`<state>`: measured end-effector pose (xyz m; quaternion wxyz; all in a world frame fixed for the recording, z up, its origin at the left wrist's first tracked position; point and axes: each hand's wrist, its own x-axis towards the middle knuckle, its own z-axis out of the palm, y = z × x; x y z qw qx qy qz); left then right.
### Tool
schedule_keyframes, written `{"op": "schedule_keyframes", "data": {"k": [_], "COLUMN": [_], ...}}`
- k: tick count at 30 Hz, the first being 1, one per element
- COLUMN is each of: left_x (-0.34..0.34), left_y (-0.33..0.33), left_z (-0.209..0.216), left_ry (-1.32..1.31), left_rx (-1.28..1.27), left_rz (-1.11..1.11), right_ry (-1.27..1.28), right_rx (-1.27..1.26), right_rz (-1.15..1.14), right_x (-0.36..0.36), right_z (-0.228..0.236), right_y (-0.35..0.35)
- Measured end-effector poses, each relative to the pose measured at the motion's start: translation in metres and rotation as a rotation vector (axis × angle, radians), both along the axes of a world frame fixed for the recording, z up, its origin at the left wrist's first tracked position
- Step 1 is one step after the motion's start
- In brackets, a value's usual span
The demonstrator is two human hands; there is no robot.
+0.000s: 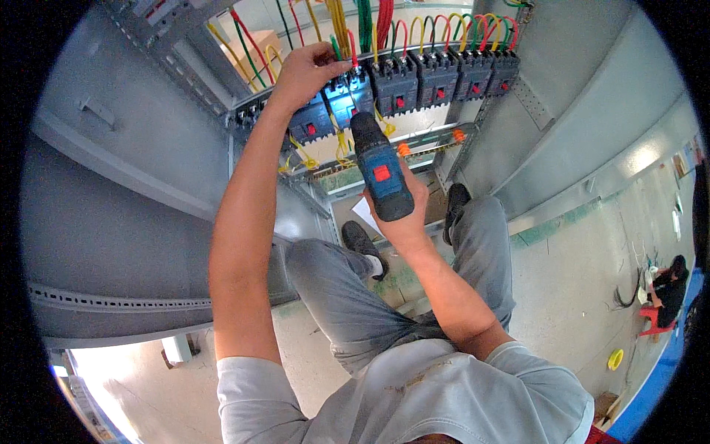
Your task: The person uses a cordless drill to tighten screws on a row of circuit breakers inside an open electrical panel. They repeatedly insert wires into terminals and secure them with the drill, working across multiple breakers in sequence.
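Fairly bright overall, shadows soft. Small blue-white glow on breaker (342,102), just ahead of tip of drill (382,170). Left cabinet wall (133,229) dim grey. Floor (111,385) washed out to white at lower left, evenly pale at right. Glare patch on right cabinet panel (642,157). Fisheye view: round picture, black corners, slotted rail (118,302) bowed. Drill reasonably sharp; seated person (669,292) near right rim small, soft.

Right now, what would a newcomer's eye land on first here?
Probably the drill, mid-picture in the right hand, with a brightly lit breaker beyond its tip. Then the red, yellow and green wires along the top, above the row of breakers. The left hand is up by the wires, left of the drill's tip.
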<state>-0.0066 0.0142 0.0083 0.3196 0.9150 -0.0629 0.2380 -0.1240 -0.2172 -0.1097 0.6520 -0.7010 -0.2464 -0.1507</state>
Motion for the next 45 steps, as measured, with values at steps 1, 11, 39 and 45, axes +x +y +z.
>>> {"op": "schedule_keyframes", "data": {"k": [1, 11, 39, 45], "left_x": [0.002, 0.03, 0.005, 0.009], "left_y": [0.012, 0.018, 0.006, 0.013], "left_z": [-0.003, -0.002, 0.016, 0.005], "left_ry": [-0.031, -0.168, 0.122, 0.092], "left_rx": [-0.184, 0.125, -0.297, -0.327], "left_rz": [-0.074, 0.134, -0.125, -0.124], "right_ry": [0.008, -0.002, -0.002, 0.045], "right_rx": [0.013, 0.085, 0.087, 0.044], "right_rz": [0.01, 0.01, 0.045, 0.068], "right_x": [-0.003, 0.008, 0.011, 0.001], "right_z": [0.001, -0.011, -0.011, 0.0], "right_y": [0.0, -0.001, -0.004, -0.006]}}
